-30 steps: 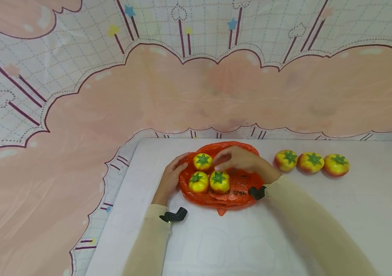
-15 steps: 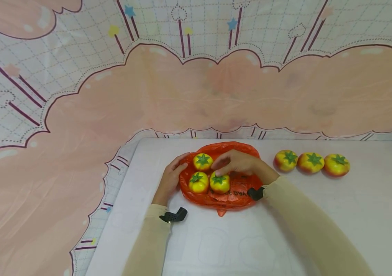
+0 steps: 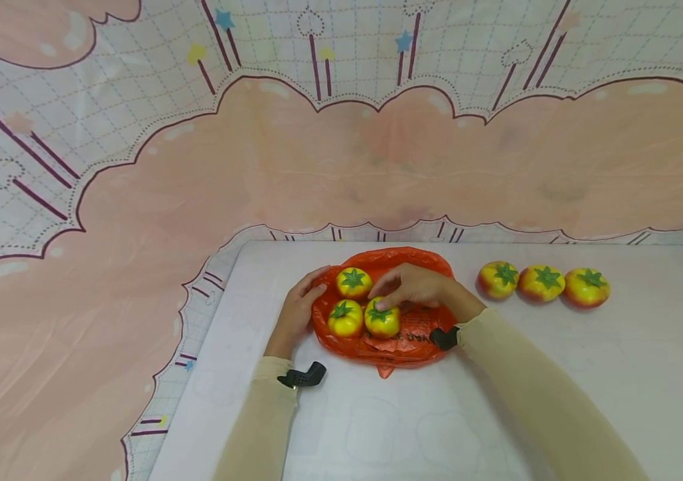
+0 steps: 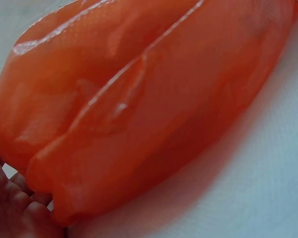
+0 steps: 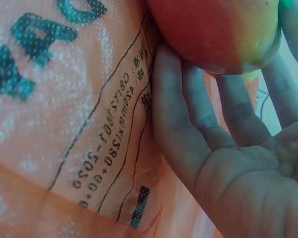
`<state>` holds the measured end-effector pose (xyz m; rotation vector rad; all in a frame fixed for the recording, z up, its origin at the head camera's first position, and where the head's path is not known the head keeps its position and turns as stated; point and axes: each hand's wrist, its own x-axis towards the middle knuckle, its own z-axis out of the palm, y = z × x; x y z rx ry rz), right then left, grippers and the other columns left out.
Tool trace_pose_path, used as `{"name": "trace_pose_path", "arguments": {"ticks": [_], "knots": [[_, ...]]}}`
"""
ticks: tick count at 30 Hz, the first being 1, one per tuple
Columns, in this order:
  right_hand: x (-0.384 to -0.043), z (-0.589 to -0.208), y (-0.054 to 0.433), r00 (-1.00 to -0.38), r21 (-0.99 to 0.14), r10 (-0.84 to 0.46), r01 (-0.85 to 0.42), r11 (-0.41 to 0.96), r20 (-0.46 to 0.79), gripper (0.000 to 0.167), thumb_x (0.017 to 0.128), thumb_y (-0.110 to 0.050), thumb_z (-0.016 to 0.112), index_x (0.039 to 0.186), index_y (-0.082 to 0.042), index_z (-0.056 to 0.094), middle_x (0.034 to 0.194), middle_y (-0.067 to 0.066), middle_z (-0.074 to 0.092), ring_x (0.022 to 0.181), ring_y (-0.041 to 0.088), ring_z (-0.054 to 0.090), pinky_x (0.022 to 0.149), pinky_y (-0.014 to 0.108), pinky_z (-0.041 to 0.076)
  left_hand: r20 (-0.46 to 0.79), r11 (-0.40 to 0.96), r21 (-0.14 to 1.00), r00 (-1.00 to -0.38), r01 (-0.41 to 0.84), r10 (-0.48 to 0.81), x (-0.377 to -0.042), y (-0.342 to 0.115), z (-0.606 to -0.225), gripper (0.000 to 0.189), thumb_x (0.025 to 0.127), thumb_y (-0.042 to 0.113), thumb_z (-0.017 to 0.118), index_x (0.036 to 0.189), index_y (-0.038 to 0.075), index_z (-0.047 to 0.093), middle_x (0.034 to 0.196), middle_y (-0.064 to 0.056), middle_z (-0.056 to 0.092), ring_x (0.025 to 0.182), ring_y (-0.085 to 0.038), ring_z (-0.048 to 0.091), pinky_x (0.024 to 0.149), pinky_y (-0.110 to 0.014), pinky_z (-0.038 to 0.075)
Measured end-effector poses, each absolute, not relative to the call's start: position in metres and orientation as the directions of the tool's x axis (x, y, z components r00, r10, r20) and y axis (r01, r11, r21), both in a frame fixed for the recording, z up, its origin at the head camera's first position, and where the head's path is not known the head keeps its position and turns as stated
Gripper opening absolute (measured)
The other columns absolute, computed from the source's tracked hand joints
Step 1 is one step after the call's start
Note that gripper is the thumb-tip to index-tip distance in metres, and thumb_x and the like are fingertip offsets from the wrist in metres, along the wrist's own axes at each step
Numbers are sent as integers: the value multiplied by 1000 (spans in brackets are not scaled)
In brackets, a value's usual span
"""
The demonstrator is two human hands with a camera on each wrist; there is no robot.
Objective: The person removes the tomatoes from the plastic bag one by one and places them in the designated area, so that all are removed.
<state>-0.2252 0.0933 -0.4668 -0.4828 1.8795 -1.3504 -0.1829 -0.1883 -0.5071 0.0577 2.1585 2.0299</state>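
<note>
An opened red plastic bag (image 3: pixel 416 324) lies on the white table, with three yellow-and-red toy tomatoes with green star-shaped leaves inside. My left hand (image 3: pixel 299 310) grips the bag's left rim; in the left wrist view its fingers (image 4: pixel 27 210) curl at the edge of the red plastic. My right hand (image 3: pixel 416 286) reaches into the bag and holds the front right tomato (image 3: pixel 382 319), thumb on top and fingers around its far side. The right wrist view shows that tomato (image 5: pixel 218 29) against the fingers. Beside it sit the front left tomato (image 3: pixel 345 318) and the back tomato (image 3: pixel 353 283).
Three more toy tomatoes stand in a touching row to the right of the bag: a left one (image 3: pixel 498 280), a middle one (image 3: pixel 541 284) and a right one (image 3: pixel 586 288). A patterned cloth (image 3: pixel 341 167) hangs behind the white table (image 3: pixel 389 427).
My right hand has come down slightly, its thumb now on the front right tomato, which has tilted and shifted a little. The left hand stays at the bag's rim.
</note>
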Motion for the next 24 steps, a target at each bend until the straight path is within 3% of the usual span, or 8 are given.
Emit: {"name": "trace_pose_path", "arguments": {"ticks": [24], "knots": [[-225,-464,92,-651,-917,-667,121,379,-362,35,87,-21,82,119,-8,75,122,8,71,104,23,69,90,37,62,-109,49,994,-981,-102,158,-183,-187,-505,39,105,23,53,144,28,58,152,4,51,144,-20,46,117,-41,43]]}}
